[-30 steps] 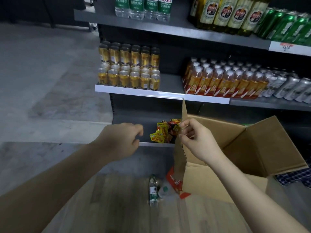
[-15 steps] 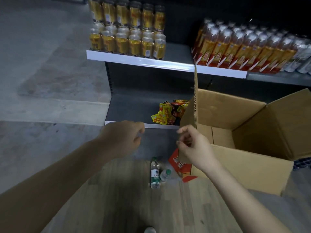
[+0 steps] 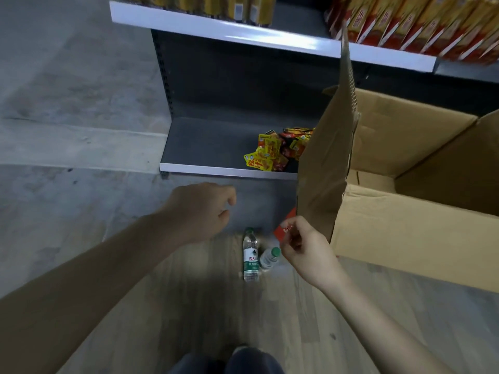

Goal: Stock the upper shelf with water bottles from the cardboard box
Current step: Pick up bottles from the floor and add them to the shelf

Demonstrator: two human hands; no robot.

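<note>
Two clear water bottles lie on the wooden floor between my hands: one with a green and white label (image 3: 251,256) and a smaller-looking one with a green cap (image 3: 270,257). The open cardboard box (image 3: 405,238) sits on the floor to the right, its left flap (image 3: 329,157) standing upright. My left hand (image 3: 199,209) hovers above and left of the bottles, fingers loosely curled, holding nothing. My right hand (image 3: 305,247) is just at the flap's lower corner, right of the bottles, fingers loosely curled with nothing visibly held. The upper shelf is out of view.
A dark bottom shelf (image 3: 216,147) holds yellow and red snack packets (image 3: 272,152). The shelf above (image 3: 243,31) carries gold cans and red-orange drink bottles (image 3: 421,25). Grey concrete floor spreads to the left. My knees (image 3: 237,360) show at the bottom edge.
The view has tilted down toward the floor and both hands have lowered toward the bottles. My right hand has slid down off the flap's edge to its lower corner.
</note>
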